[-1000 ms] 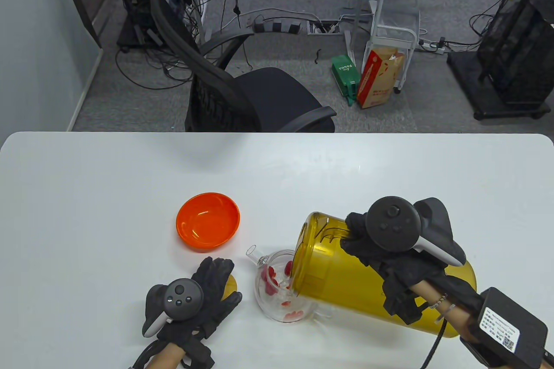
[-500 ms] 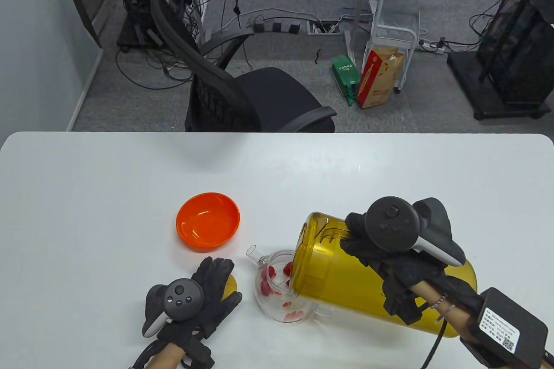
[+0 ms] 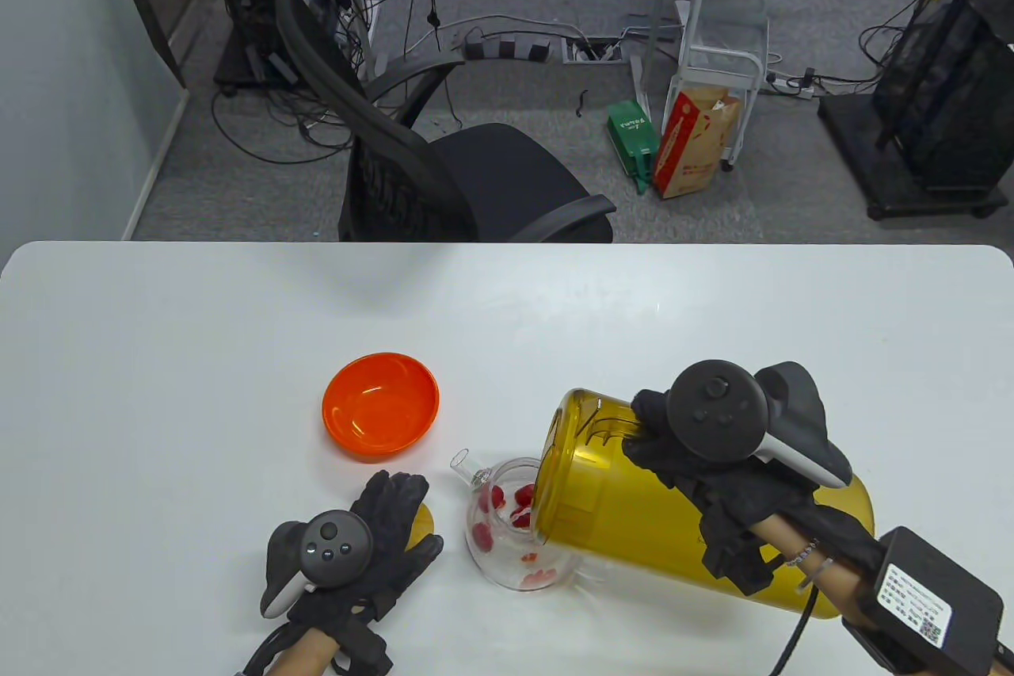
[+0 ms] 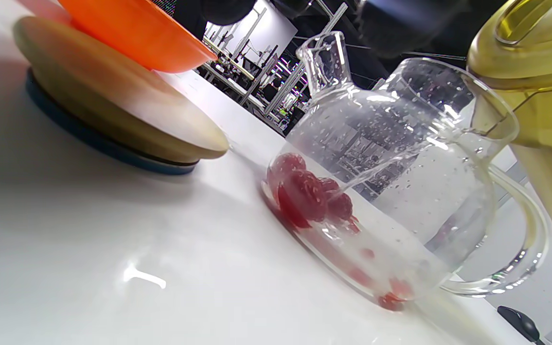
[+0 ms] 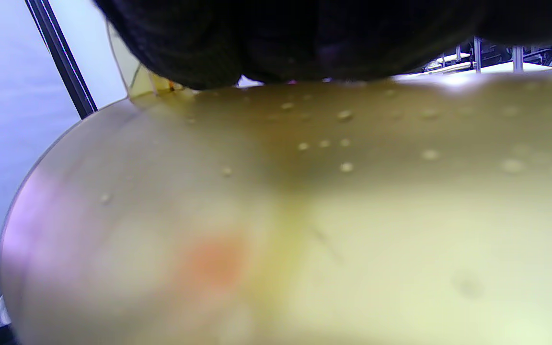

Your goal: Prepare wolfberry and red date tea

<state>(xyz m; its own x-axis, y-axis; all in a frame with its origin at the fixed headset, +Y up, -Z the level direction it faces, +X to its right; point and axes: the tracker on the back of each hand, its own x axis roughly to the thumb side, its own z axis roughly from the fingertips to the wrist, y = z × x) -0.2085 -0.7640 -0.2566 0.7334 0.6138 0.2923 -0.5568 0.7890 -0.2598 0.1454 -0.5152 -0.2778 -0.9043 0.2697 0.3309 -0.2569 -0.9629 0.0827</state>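
Dates regrouped; jug rim overlapping teapot.

Little of the print around me can be read. The white label on the black box at my right wrist carries fine print and a QR code, both too small. The green carton and red-and-white box on the floor bear illegible lettering.

Black office chair behind the table, red carton beyond
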